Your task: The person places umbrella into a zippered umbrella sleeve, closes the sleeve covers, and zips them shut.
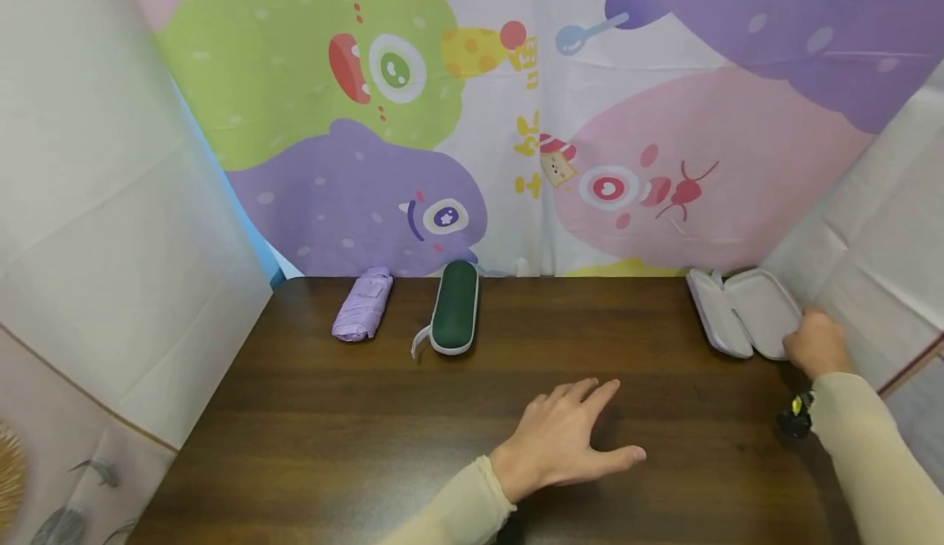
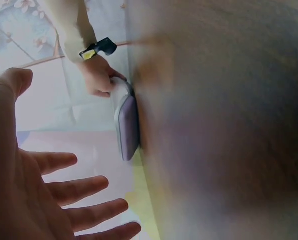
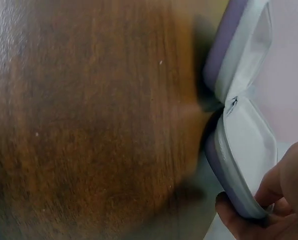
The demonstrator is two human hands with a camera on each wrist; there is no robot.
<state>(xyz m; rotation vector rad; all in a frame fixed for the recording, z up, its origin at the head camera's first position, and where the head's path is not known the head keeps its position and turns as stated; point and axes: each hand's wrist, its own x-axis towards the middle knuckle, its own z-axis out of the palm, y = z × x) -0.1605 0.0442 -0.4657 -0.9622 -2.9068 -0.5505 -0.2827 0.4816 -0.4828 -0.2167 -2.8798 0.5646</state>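
At the right back of the table lies an unfolded zip case (image 1: pixel 763 311), purple outside with a pale lining, its two halves spread apart. My right hand (image 1: pixel 820 342) pinches the rim of its right half; in the right wrist view the thumb is inside the case (image 3: pixel 251 145) and the fingers are outside. My left hand (image 1: pixel 562 438) hovers over the middle of the table with fingers spread and straight, holding nothing. In the left wrist view the case (image 2: pixel 129 127) appears beyond that hand's fingers.
On the brown wooden table (image 1: pixel 354 438), a folded lilac umbrella (image 1: pixel 364 305) lies at the back left. Beside it is a green oblong case (image 1: pixel 455 307) with a white edge and strap. A cartoon-print cloth (image 1: pixel 509 225) hangs behind, and pale cloth walls flank both sides.
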